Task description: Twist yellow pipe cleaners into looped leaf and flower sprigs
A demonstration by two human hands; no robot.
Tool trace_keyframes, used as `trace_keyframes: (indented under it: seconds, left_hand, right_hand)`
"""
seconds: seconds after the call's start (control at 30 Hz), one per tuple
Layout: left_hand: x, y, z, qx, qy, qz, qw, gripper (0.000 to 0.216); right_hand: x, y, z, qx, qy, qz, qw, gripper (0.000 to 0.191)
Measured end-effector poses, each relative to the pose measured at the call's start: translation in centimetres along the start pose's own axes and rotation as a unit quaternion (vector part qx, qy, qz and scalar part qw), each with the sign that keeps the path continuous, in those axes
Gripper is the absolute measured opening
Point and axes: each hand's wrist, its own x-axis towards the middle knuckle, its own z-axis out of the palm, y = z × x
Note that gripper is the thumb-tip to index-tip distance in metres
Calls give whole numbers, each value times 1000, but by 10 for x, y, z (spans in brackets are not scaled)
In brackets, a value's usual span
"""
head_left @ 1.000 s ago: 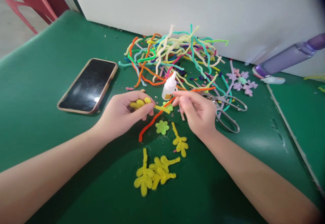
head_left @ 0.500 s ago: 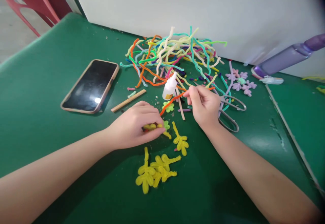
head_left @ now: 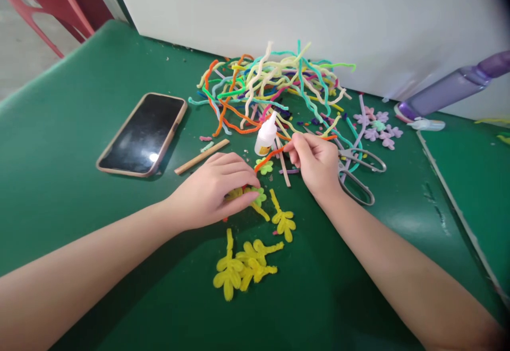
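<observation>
An orange pipe cleaner (head_left: 269,159) runs between my two hands. My right hand (head_left: 314,162) pinches it between thumb and fingers, beside the scissors handles (head_left: 360,162). The other end passes behind the curled fingers of my left hand (head_left: 217,191), which are closed on it; the exact grip is hidden. Beneath my left hand lie a yellow leaf-shaped piece (head_left: 261,213), partly covered, and a light green flower (head_left: 261,197). A second green flower (head_left: 264,166) sits by the white glue bottle (head_left: 265,138). Several yellow leaf-shaped pieces (head_left: 228,274) rest nearer to me, one (head_left: 284,223) apart.
A heap of coloured pipe cleaners (head_left: 274,83) lies at the back against a white panel (head_left: 319,11). To the left are a phone (head_left: 141,133) and a wooden stick (head_left: 202,157). Pink and lilac flowers (head_left: 378,128) and a purple bottle (head_left: 446,93) are at right.
My right hand has shifted slightly left, and my left hand has risen a little with its fingers loosened. More of the yellow piece and green flower beneath it now shows.
</observation>
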Motion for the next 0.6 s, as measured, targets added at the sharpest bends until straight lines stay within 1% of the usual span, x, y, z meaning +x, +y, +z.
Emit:
trace_keyframes:
  seconds: [0.13, 0.33, 0.43, 0.6]
  left_hand:
    - [2, -1, -3, 5, -1, -33, 999, 20]
    - [3, -4, 0, -28, 23, -63, 997, 23]
    - [3, -7, 0, -30, 25, -69, 997, 23]
    - [3, -12, 2, -30, 28, -59, 997, 24]
  right_hand:
    - [2, 2, 0, 10, -6, 5, 1000, 37]
    - [5, 5, -1, 22, -13, 14, 1000, 37]
    - [7, 6, -2, 24, -11, 16, 1000, 37]
    - [8, 7, -1, 20, -17, 11, 1000, 38]
